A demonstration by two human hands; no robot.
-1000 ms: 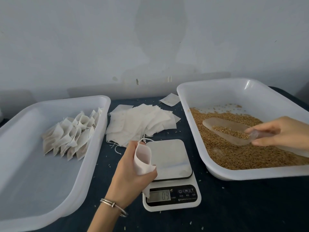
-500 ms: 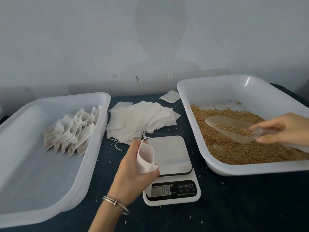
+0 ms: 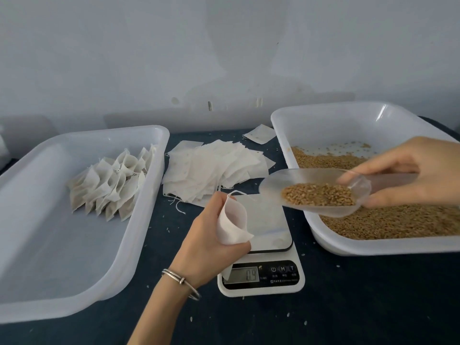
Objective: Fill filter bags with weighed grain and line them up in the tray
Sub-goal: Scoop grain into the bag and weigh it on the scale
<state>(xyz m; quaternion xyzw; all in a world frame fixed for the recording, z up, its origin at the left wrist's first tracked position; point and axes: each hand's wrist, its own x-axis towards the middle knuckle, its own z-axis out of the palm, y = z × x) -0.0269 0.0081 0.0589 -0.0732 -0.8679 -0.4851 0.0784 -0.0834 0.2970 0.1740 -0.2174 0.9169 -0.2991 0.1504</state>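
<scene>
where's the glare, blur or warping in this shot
Head view: a bright glare streak on the far inner wall of the grain tray; the right hand and scoop look slightly soft; tray rims bow from the wide-angle lens; the scale display stays legible; light is soft and even, with only faint shadows.

The flat digital kitchen scale (image 3: 261, 245) sits on the dark cloth-covered table (image 3: 348, 307). Left of it lies the translucent plastic tray (image 3: 74, 257) holding filled paper filter bags (image 3: 112, 183). Behind it lies a pile of flat empty filter bags (image 3: 214, 170). Right of it sits the translucent plastic tub (image 3: 336, 242) of loose grain (image 3: 398, 222).
</scene>
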